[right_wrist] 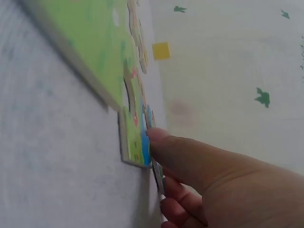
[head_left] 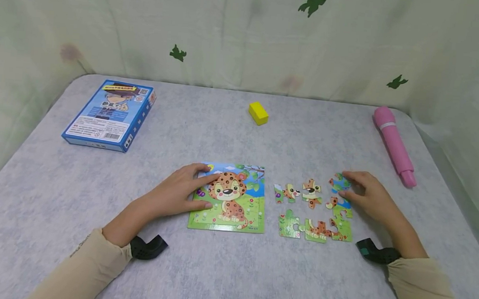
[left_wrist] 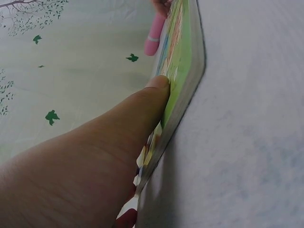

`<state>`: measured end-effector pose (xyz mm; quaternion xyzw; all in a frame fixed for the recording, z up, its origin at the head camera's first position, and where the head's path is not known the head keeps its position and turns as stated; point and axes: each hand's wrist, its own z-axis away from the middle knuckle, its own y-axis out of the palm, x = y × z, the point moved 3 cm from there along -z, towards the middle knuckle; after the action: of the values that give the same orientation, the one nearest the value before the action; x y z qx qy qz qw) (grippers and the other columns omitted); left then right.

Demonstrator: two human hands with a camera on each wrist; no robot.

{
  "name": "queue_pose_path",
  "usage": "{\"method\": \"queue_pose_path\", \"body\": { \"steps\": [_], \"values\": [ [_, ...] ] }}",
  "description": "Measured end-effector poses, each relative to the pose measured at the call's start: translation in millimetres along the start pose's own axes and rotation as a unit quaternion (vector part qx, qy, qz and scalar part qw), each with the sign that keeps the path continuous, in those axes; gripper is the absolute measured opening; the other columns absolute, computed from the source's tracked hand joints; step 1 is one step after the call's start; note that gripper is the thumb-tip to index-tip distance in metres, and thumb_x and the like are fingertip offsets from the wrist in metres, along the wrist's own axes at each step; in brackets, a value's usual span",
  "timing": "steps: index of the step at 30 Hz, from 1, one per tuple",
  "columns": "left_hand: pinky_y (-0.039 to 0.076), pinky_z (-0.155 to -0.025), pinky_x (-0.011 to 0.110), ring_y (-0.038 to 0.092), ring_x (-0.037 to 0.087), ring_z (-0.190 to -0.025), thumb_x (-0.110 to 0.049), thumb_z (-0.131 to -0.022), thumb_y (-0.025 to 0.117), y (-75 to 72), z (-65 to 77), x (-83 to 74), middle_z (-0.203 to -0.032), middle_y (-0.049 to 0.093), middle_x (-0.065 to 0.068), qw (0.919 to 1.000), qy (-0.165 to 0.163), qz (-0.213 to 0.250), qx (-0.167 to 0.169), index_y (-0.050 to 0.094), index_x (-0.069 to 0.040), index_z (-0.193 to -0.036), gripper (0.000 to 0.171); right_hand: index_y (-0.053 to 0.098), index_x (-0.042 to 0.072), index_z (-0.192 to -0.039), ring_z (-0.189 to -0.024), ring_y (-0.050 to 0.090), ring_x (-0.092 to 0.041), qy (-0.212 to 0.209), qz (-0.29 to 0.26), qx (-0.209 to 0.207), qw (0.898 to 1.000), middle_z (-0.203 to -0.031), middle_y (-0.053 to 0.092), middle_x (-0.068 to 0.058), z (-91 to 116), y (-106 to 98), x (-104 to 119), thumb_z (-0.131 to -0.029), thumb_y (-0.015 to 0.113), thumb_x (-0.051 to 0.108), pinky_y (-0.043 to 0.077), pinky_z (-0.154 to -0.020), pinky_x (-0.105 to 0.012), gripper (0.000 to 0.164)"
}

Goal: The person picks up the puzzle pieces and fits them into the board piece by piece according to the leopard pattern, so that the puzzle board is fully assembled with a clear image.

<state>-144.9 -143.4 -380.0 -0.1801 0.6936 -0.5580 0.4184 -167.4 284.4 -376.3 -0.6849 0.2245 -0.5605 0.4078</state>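
Note:
My left hand [head_left: 177, 189] lies across the left part of a square puzzle board [head_left: 255, 221] with a spotted cub on it, fingers extended over the picture. In the left wrist view, its thumb [left_wrist: 159, 88] rests on the board's green surface. To the right, my right hand [head_left: 368, 195] pinches a blue-and-green jigsaw piece [head_left: 338, 182] between thumb and fingers, at the upper right of a loose group of pieces. Just below that piece sits a blue jigsaw piece [head_left: 344, 207]. A green corner piece [head_left: 345, 229] is lower down.
More jigsaw pieces lie right of the board, among them a green one [head_left: 289, 225] and a cub-face one [head_left: 311, 188]. Farther back are a blue box [head_left: 109, 116], a yellow block [head_left: 258, 113] and a pink stick-shaped object [head_left: 396, 145]. A patterned curtain [head_left: 248, 37] hangs behind the table.

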Motion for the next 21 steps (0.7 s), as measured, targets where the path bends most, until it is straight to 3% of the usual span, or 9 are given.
{"method": "queue_pose_path", "body": {
  "steps": [10,15,21],
  "values": [
    [0.028,-0.097,0.048,0.031,0.030,-0.123,-0.051,-0.082,0.058,0.4,-0.2,-0.2,-0.135,0.033,0.014,1.0000,0.001,0.008,0.002,0.037,-0.020,-0.139,0.068,0.045,-0.005,-0.125,-0.101,0.042,-0.035,0.023,-0.002,-0.035,0.999,-0.116,0.043,-0.023,0,0,9,-0.084,0.064,0.015,0.037,-0.083,-0.051,0.049],
    [0.028,-0.098,0.046,0.029,0.029,-0.123,-0.050,-0.083,0.057,0.5,-0.8,-3.7,-0.134,0.033,0.014,1.0000,0.002,0.009,0.004,0.037,-0.016,-0.139,0.069,0.046,-0.002,-0.125,-0.102,0.041,-0.032,-0.023,-0.025,-0.060,0.998,-0.119,0.042,-0.020,-2,-1,32,-0.083,0.064,0.009,0.037,-0.079,-0.047,0.047],
    [0.029,-0.099,0.042,0.031,0.028,-0.123,-0.046,-0.083,0.058,-1.7,-3.8,-13.0,-0.134,0.034,0.014,0.9999,0.010,0.012,0.004,0.037,-0.005,-0.137,0.071,0.049,0.000,-0.126,-0.097,0.043,-0.031,-0.115,-0.039,-0.058,0.991,-0.115,0.043,-0.016,-9,10,71,-0.080,0.065,0.002,0.039,-0.076,-0.047,0.048]
  ]
}}
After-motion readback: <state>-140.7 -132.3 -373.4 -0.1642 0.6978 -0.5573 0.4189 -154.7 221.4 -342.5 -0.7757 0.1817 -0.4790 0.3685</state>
